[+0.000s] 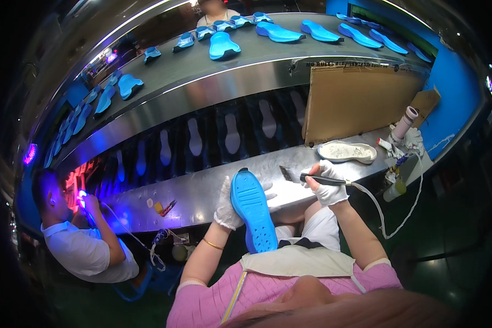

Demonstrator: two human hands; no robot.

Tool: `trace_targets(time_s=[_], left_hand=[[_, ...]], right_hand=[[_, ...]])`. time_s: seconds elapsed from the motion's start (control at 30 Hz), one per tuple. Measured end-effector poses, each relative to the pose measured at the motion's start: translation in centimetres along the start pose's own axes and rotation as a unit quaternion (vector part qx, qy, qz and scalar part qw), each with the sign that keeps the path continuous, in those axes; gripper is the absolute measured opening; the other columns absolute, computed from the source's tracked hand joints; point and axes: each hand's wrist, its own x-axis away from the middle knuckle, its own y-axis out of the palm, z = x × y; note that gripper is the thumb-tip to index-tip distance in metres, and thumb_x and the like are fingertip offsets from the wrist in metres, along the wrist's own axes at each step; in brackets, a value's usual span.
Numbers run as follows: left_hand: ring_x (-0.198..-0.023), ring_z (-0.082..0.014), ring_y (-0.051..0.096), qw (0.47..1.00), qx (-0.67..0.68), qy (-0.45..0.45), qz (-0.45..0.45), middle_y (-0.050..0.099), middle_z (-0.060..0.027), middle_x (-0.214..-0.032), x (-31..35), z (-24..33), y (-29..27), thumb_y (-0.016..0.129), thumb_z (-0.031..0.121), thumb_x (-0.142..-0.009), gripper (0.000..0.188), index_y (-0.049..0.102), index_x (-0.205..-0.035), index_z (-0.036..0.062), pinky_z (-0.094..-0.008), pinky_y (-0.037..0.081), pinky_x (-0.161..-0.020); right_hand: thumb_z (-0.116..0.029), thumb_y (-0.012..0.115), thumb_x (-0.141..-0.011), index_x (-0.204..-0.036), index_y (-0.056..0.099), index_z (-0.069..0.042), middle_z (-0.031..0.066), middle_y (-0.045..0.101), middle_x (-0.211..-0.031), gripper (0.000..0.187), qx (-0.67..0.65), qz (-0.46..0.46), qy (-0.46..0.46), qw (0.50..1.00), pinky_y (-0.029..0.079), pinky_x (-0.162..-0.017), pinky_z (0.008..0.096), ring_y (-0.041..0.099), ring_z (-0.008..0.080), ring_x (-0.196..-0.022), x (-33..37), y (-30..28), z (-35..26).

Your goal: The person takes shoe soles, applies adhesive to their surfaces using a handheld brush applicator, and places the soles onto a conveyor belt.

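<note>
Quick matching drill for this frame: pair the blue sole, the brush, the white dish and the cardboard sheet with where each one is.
1 blue sole
2 brush
3 white dish
4 cardboard sheet

a leaning against the conveyor
b in the right hand
c on the steel bench, right side
d in the left hand

Pairs: 1-d, 2-b, 3-c, 4-a

Blue shoe sole (252, 210): bright blue, elongated, tread side up with rows of small studs at the near end and ribbed bars toward the far end; held tilted, its far rounded end raised over the near edge of the steel bench (202, 191), its near end low toward the lap. Brush tool (311, 177): slim black handle lying roughly level, flat bristle head pointing left, white cord trailing from its right end; just right of the sole's far end, not touching it, above the same bench edge.
</note>
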Motion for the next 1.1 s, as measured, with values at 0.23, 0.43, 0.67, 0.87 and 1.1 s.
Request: trace_targets(time_s=[0.23,0.43,0.67,0.87,1.1], left_hand=[[-0.1,-0.0271,0.057,0.989,0.007,0.113,0.092,0.055,-0.0117,-0.116,-2.2,-2.5,-0.2,0.03,0.07,-0.084,0.073,0.048,-0.122,0.0108,-0.0456,0.048,-0.089],[-0.108,-0.0248,0.053,0.973,-0.034,0.182,0.142,0.052,-0.0109,-0.121,-3.6,-4.6,1.1,0.028,0.072,-0.083,0.075,0.044,-0.127,0.014,-0.0382,0.044,-0.095],[-0.105,-0.025,0.054,0.973,-0.024,0.161,0.166,0.054,-0.0129,-0.115,-3.5,-3.6,-0.1,0.03,0.07,-0.084,0.076,0.045,-0.123,0.0063,-0.0367,0.046,-0.092],[-0.114,-0.031,0.05,0.967,-0.068,0.15,0.197,0.047,-0.0178,-0.128,-3.3,-2.8,0.5,0.031,0.071,-0.083,0.084,0.035,-0.134,0.0041,-0.0425,0.04,-0.099],[-0.109,-0.0328,0.054,0.988,-0.037,0.085,0.124,0.051,-0.0218,-0.123,-2.3,-2.5,0.0,0.031,0.071,-0.083,0.085,0.038,-0.133,0.0024,-0.0443,0.042,-0.096]], right_hand=[[-0.002,0.067,-0.077,-0.087,0.053,-0.004,0.0048,0.061,-0.076,0.017,0.001,-0.066,0.01,0.998,0.046,-0.061,0.0221,0.057,0.0082,-0.066,-2.1,5.2,-0.1],[-0.002,0.068,-0.076,-0.087,0.055,-0.003,0.0067,0.061,-0.078,0.017,0.086,-0.019,-0.101,0.991,0.049,-0.065,0.0235,0.06,0.0107,-0.068,-2.7,6.7,0.9],[0.0,0.065,-0.076,-0.088,0.056,-0.004,0.0064,0.059,-0.078,0.016,-0.046,-0.083,0.08,0.992,0.048,-0.066,0.0253,0.059,0.0118,-0.07,-1.2,6.9,-0.5],[0.002,0.067,-0.073,-0.092,0.059,-0.005,0.0058,0.06,-0.082,0.022,0.06,-0.164,-0.059,0.983,0.048,-0.066,0.026,0.06,0.0157,-0.074,0.7,7.0,1.1],[0.002,0.064,-0.078,-0.092,0.059,-0.005,0.0032,0.059,-0.085,0.016,0.037,-0.13,-0.007,0.991,0.046,-0.062,0.0224,0.055,0.0084,-0.069,3.1,5.6,2.6]])
